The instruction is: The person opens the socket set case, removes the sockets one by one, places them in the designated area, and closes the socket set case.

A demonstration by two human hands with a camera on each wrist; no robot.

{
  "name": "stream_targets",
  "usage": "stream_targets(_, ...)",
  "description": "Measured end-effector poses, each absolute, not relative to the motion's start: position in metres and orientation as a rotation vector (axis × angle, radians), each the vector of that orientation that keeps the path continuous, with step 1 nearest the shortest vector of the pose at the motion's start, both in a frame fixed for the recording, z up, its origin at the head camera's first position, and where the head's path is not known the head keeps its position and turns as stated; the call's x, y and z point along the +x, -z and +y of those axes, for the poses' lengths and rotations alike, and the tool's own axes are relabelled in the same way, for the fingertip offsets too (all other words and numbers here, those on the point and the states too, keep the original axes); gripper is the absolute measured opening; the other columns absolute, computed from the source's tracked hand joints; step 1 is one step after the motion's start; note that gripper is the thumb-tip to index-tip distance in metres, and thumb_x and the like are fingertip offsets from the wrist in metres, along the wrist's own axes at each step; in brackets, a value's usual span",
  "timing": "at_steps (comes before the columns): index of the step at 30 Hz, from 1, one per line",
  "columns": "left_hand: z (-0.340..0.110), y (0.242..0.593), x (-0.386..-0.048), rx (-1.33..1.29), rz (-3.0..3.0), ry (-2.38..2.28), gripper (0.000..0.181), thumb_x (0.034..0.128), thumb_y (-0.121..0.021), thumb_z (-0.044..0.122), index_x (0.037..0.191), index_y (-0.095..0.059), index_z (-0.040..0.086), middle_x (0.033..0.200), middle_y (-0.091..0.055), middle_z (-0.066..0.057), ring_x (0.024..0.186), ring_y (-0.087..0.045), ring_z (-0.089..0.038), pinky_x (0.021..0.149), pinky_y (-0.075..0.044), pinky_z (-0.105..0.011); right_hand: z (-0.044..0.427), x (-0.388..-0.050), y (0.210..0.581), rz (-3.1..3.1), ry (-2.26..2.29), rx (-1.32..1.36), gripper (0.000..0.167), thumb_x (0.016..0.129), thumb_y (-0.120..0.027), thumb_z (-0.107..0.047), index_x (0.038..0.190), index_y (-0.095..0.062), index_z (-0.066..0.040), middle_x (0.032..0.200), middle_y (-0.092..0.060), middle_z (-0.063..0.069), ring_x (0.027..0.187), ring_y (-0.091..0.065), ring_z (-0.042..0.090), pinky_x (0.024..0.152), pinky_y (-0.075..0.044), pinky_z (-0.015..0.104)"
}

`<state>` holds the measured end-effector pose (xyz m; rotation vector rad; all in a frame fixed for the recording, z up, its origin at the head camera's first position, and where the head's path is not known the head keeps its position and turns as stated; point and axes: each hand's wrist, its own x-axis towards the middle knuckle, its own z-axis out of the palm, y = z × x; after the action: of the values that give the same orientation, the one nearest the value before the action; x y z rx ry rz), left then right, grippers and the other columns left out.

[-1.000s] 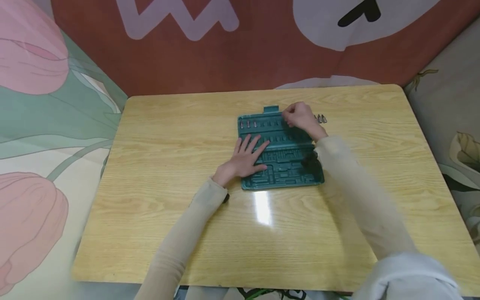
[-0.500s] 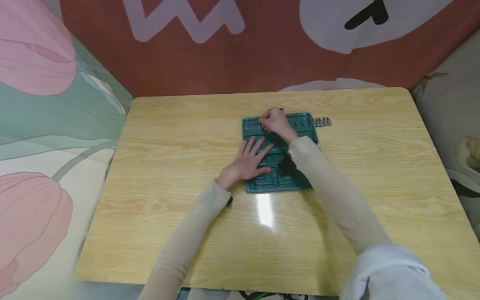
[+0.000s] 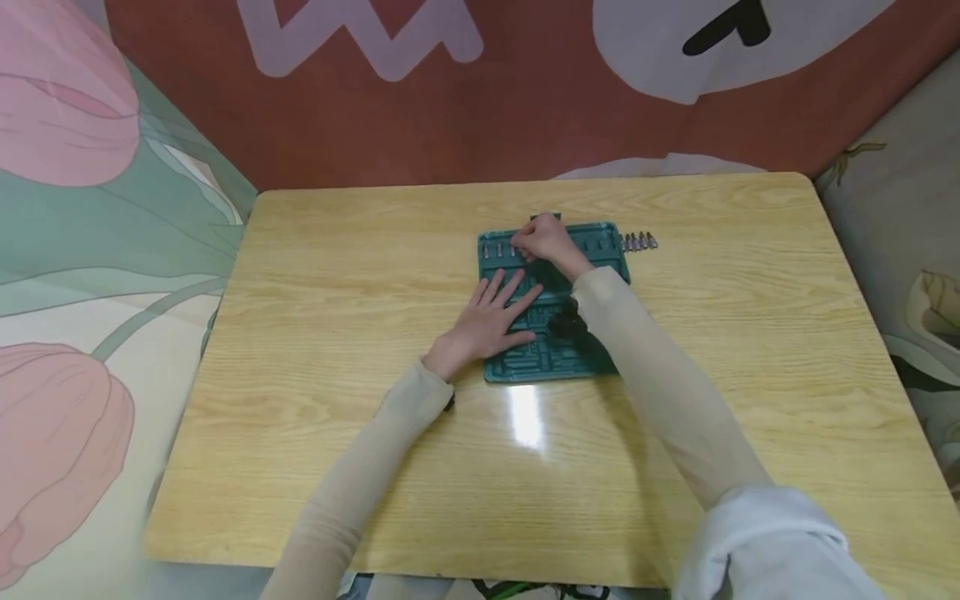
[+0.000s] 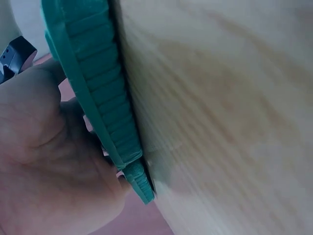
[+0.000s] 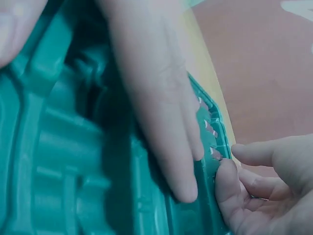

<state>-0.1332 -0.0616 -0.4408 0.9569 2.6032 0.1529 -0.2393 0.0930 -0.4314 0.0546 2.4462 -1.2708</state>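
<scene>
An open teal plastic bit case (image 3: 517,367) lies flat on the table, its moulded slots facing up. Several small metal bits (image 3: 486,251) sit at the left end of its far row; the right wrist view shows bits (image 5: 211,128) there too. My left hand (image 3: 480,325) rests with spread, straight fingers on the case's left side. At the far row, my right hand (image 3: 546,239) pinches with thumb and forefinger beside the seated bits. The small metal bit in this pinch is mostly hidden by the fingers (image 5: 227,181). In the left wrist view, my palm (image 4: 44,156) lies against the case's edge (image 4: 98,83).
More metal bits (image 3: 639,242) stand in a row on the table just right of the case. The wooden table (image 3: 300,333) ends at a red patterned wall cloth (image 3: 450,125) behind. A dark wrist camera (image 3: 566,321) hangs under the right sleeve, over the case.
My right hand has moved left along the far row, from the case's right corner to beside the seated bits, uncovering the loose bits at right. My left hand has stayed in place.
</scene>
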Motion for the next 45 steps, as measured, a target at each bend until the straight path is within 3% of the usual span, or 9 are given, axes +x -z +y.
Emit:
stream_targets(3,-0.061,0.439,-0.133,0.963,2.594,-0.141,0.075,0.0981,-0.039,0.057,0.157,-0.005,0.026,0.161,0.007,-0.009,0.145,0.010,-0.035,0.115,0.002,-0.049,0.093,-0.240,0.431,2.381,1.317,0.129,0.030,0.098,-0.058,-0.019,0.114,-0.068,0.004,0.103,-0.066,0.016,0.087,-0.064,0.021,0.076,-0.054,0.033)
stream_targets(7,-0.060,0.437,-0.134,0.955,2.584,-0.147,0.074,0.0984,-0.039,0.057,0.157,-0.004,0.026,0.161,0.008,-0.009,0.145,0.011,-0.034,0.115,0.002,-0.049,0.094,-0.240,0.429,2.359,1.354,0.148,0.030,0.098,-0.058,-0.019,0.113,-0.068,0.005,0.100,-0.065,0.015,0.087,-0.064,0.021,0.078,-0.053,0.033)
stream_targets(16,-0.061,0.441,-0.136,0.927,2.562,-0.166,0.074,0.0989,-0.038,0.057,0.157,-0.002,0.027,0.161,0.012,-0.008,0.144,0.015,-0.033,0.114,0.008,-0.049,0.092,-0.236,0.430,2.445,1.331,0.093,0.029,0.099,-0.056,-0.020,0.094,-0.072,0.004,0.083,-0.064,0.010,0.073,-0.061,0.019,0.074,-0.052,0.033)
stream_targets(25,-0.061,0.437,-0.135,0.952,2.578,-0.160,0.074,0.0990,-0.040,0.055,0.157,-0.005,0.025,0.161,0.008,-0.009,0.145,0.010,-0.035,0.114,0.004,-0.050,0.092,-0.237,0.431,2.415,1.408,0.153,0.031,0.102,-0.049,-0.019,0.093,-0.067,0.004,0.092,-0.060,0.011,0.073,-0.056,0.018,0.069,-0.050,0.032)
stream_targets(34,-0.062,0.436,-0.135,0.962,2.578,-0.145,0.074,0.0990,-0.039,0.055,0.157,-0.005,0.025,0.161,0.006,-0.010,0.145,0.008,-0.035,0.114,0.001,-0.051,0.094,-0.236,0.434,2.425,1.422,0.134,0.028,0.099,-0.055,-0.022,0.106,-0.069,0.002,0.090,-0.062,0.010,0.075,-0.057,0.018,0.069,-0.051,0.031)
stream_targets(45,-0.062,0.440,-0.136,0.928,2.548,-0.154,0.075,0.0985,-0.038,0.057,0.157,-0.001,0.027,0.161,0.010,-0.008,0.145,0.013,-0.033,0.114,0.005,-0.050,0.104,-0.236,0.433,2.281,1.541,0.109,0.027,0.096,-0.062,-0.020,0.102,-0.070,0.005,0.080,-0.063,0.005,0.074,-0.059,0.017,0.076,-0.051,0.034)
